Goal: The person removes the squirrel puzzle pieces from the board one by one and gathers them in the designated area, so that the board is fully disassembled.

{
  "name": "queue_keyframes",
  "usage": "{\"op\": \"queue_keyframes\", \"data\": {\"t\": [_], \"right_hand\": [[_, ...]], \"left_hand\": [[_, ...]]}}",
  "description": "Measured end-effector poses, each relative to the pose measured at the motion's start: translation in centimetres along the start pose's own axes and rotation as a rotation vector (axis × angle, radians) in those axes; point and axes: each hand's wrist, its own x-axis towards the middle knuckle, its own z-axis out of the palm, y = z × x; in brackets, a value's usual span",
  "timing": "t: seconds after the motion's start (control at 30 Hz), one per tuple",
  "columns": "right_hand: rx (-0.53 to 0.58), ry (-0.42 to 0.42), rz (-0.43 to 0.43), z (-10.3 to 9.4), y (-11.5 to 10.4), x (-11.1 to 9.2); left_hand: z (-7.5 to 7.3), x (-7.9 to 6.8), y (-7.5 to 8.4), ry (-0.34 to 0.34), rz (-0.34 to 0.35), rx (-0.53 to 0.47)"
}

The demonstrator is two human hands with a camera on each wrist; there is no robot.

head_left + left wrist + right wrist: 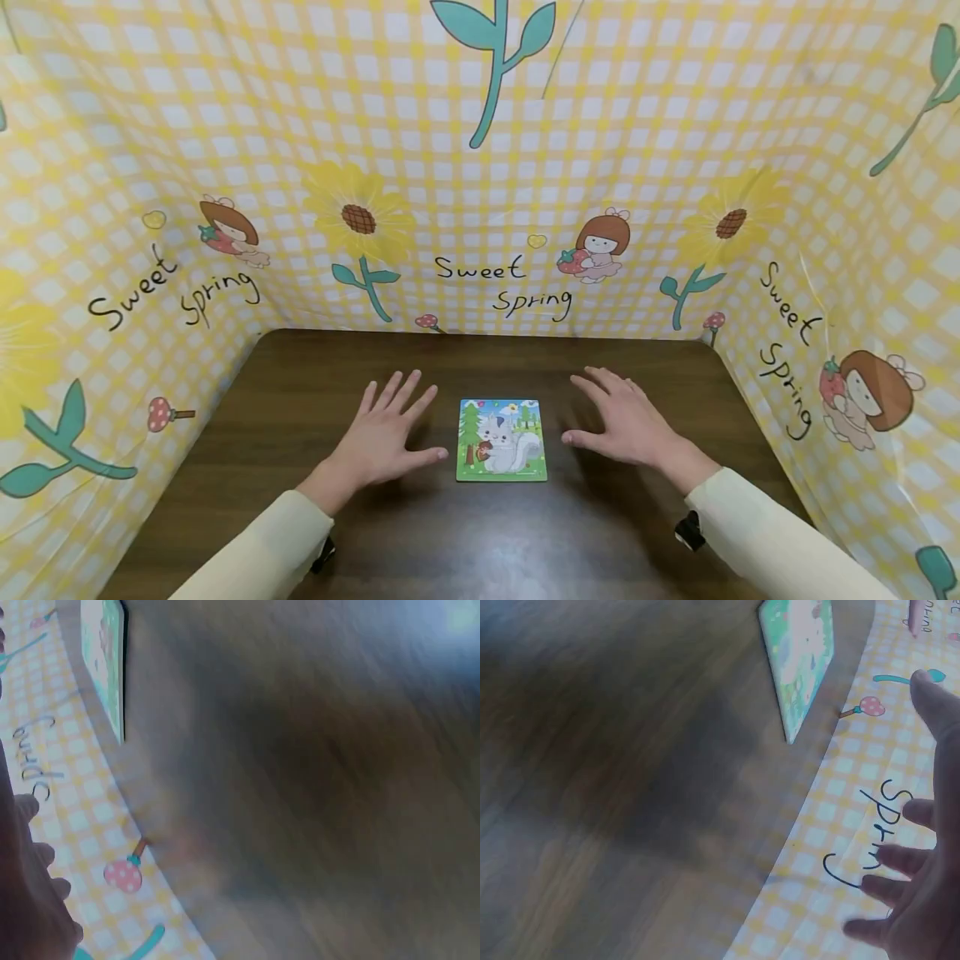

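Observation:
A small square picture board (501, 442), like a children's puzzle, lies flat on the dark wooden table (495, 533). Its print shows a grey-white squirrel with an acorn among green trees. To its left my left hand (381, 442) is held with fingers spread, thumb pointing at the board's edge and apart from it. On the other side my right hand (618, 421) is likewise spread, its thumb a short way off the board. Neither hand holds anything. Both wrist views catch the board (105, 664) and part of each hand (922, 892).
Yellow-and-white checked cloth (480, 192) with flowers, cartoon girls and "Sweet Spring" lettering walls the table at the back and both sides. Pale sleeves (262, 542) cover the forearms, with a black strap device (690, 531) at the right wrist.

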Motion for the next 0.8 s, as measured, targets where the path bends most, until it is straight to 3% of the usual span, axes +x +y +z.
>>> {"op": "queue_keyframes", "data": {"t": [0.17, 0.33, 0.57, 0.8], "right_hand": [[0.180, -0.047, -0.005, 0.5, -0.8, 2.0], [0.315, -0.103, -0.020, 2.2, -1.2, 4.0], [0.350, -0.152, -0.006, 4.5, -1.8, 6.1], [0.367, -0.194, 0.019, 5.8, -2.1, 7.1]], "left_hand": [[1.1, 1.3, 1.8, -0.021, 0.057, -0.018], [2.2, 2.9, 4.1, -0.082, 0.114, -0.048], [3.5, 4.5, 6.8, -0.164, 0.167, -0.100], [5.0, 5.5, 7.8, -0.211, 0.206, -0.061]]}}
